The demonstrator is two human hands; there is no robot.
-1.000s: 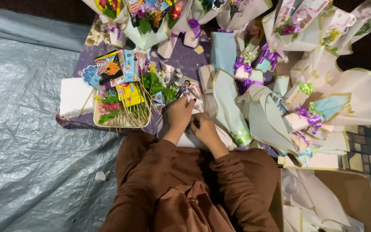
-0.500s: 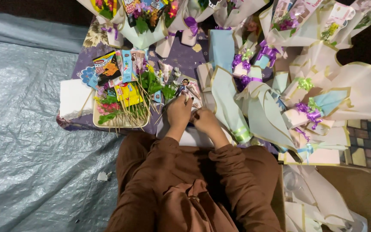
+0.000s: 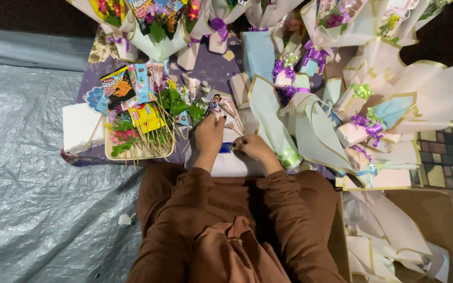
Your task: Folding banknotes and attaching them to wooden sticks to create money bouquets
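My left hand [image 3: 208, 137] reaches forward and pinches a small picture on a stick [image 3: 214, 100] among paper-wrapped pieces. Just to its right, my right hand [image 3: 252, 147] rests with fingers curled on a white sheet [image 3: 232, 163] lying on my lap. A small blue object [image 3: 225, 148] lies between the two hands, touching the right fingers. Brown sleeves cover both my forearms.
A tray [image 3: 137, 153] of snack packets and artificial flowers on skewers sits at left, beside a white block [image 3: 79, 127]. Several pale paper-wrapped bouquets [image 3: 310, 126] with purple and green ribbons crowd the right and far side. Grey plastic sheeting [image 3: 32, 209] covers the floor at left. A cardboard box [image 3: 425, 236] holds paper wraps.
My left hand has stretched a little farther forward toward the stick pieces. My right hand has stayed on the white sheet.
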